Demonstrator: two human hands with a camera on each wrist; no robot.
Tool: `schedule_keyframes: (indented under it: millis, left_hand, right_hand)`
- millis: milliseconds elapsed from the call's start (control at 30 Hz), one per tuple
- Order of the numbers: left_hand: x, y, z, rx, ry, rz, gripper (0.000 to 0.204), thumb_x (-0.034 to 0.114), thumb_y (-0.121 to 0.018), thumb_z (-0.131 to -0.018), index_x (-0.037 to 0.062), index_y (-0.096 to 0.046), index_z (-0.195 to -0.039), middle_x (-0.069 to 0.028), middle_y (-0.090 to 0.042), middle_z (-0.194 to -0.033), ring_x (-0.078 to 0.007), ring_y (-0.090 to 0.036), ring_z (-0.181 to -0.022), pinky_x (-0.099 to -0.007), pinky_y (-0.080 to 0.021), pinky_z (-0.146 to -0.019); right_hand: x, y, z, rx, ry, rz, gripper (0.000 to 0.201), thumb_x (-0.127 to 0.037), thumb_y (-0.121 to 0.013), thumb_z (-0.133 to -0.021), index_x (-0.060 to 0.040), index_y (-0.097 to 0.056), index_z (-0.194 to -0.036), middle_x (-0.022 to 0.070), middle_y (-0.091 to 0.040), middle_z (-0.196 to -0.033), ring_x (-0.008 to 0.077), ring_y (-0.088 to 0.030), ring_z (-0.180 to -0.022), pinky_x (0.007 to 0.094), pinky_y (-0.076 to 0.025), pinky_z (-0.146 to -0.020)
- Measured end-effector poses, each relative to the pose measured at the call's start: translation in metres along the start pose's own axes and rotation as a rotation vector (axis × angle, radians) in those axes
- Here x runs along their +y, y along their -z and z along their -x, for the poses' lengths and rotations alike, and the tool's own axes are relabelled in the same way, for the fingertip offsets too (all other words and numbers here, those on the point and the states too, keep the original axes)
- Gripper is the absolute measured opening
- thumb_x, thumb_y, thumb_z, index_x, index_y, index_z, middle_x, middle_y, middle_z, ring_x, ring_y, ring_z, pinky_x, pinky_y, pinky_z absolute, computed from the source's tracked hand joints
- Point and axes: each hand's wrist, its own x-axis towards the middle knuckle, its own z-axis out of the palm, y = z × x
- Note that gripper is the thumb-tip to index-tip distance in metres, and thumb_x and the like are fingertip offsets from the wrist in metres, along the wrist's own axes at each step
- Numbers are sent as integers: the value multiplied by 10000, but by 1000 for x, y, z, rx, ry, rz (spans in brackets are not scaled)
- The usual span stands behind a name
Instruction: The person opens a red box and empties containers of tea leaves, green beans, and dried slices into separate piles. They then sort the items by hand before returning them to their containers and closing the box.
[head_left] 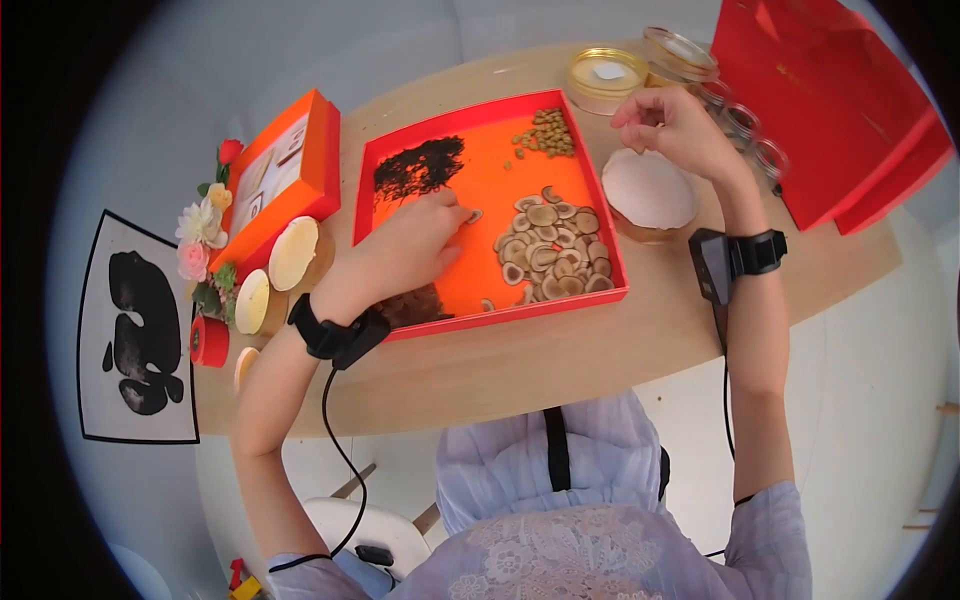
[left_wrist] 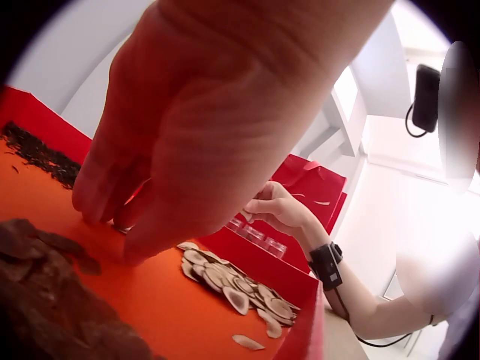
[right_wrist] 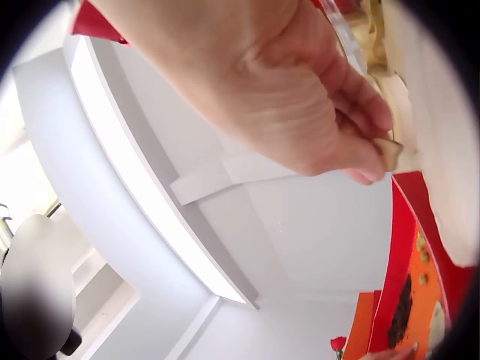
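My left hand (head_left: 420, 240) reaches down into the shallow red box (head_left: 480, 318) with its orange floor. Its fingertips touch a small oval dried slice (head_left: 475, 215), while the thumb stands apart from the fingers. A heap of pale, brown-rimmed dried slices (head_left: 545, 250) lies right of that hand. My right hand (head_left: 680, 125) is raised over the far rim of a white-lined round bowl (head_left: 650, 190). Between thumb and fingers it pinches a pale tan slice (right_wrist: 388, 154), seen in the right wrist view.
Dark dried strands (head_left: 420, 165) and green-brown pods (head_left: 548, 133) lie in the box; brown flaky pieces (left_wrist: 52, 292) sit near the left wrist. An orange box (head_left: 285, 170), flowers (head_left: 200, 225) and pale cups (head_left: 293, 255) stand left. Gold-lidded tins (head_left: 605, 80), glass jars (head_left: 740, 120) and red bags (head_left: 820, 100) stand right.
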Motion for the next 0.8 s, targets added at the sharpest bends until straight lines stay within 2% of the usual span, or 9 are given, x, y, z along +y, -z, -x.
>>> schedule_keyframes:
  millis: [167,333,367,433,500,600,700,767,800]
  left_hand:
    - [43,8,-4,-164,-115,214,437,24,-641,-872,-63,-608,-1300,-205,-600,-1133,-372,-607,-1064,-428,-503,-930]
    - [49,26,11,-32,-121,212,361,32,-629,-897,-36,-656,-1251,-189,-641,-1110,-352,-631,-1056,-395,-519,-917]
    - [48,38,18,65,-12,286,338,38,-632,-911,-33,-660,-1240,-164,-654,-1103,-309,-646,-1043,-370,-524,-905]
    - [35,45,34,173,99,361,314,44,-634,-925,-30,-664,-1229,-140,-666,-1097,-267,-662,-1030,-346,-530,-893]
    - [16,43,58,475,225,467,217,69,-650,-952,-35,-675,-1141,-72,-661,-1026,-155,-636,-930,-288,-517,-801]
    - [-59,13,81,565,451,554,155,92,-657,-971,-14,-670,-1083,-26,-614,-939,-88,-566,-837,-247,-474,-735]
    - [-83,-18,77,550,476,345,181,97,-665,-969,19,-641,-1130,5,-569,-909,-69,-512,-792,-225,-438,-707]
    - [-87,-33,71,526,470,401,298,89,-655,-974,37,-591,-1260,18,-552,-890,-70,-495,-769,-226,-435,-710]
    - [-91,-40,69,564,463,530,353,52,-632,-951,43,-574,-1299,15,-549,-898,-69,-491,-763,-226,-434,-710]
  right_hand:
    - [5,15,8,-291,-189,88,112,-7,-715,-823,25,-721,-930,41,-691,-790,113,-641,-716,255,-513,-659]
    - [4,3,10,-137,-75,256,114,-55,-722,-839,6,-735,-934,56,-715,-812,132,-663,-760,288,-529,-714]
    - [-2,2,9,-73,-16,274,120,-74,-726,-848,-2,-740,-943,57,-721,-819,136,-666,-773,298,-531,-731]
    - [-20,-4,10,-41,35,213,149,-95,-739,-851,-10,-742,-974,53,-725,-834,131,-669,-798,299,-529,-759]
    - [-38,-18,13,-11,82,158,180,-116,-752,-855,-18,-743,-1005,49,-730,-849,126,-671,-823,300,-527,-787]
    - [-55,-52,17,-166,166,1,287,-163,-780,-844,-31,-733,-1094,72,-735,-951,182,-685,-914,330,-526,-846]
    - [-55,-81,21,-261,241,213,378,-197,-794,-833,-35,-712,-1164,104,-707,-1105,257,-671,-1021,379,-524,-895]
    - [-47,-98,19,-249,420,325,430,-228,-811,-812,-32,-707,-1180,123,-666,-1205,317,-647,-1060,421,-523,-909]
    - [-43,-100,19,-315,363,372,450,-196,-811,-812,-27,-693,-1213,115,-653,-1230,301,-647,-1053,403,-529,-901]
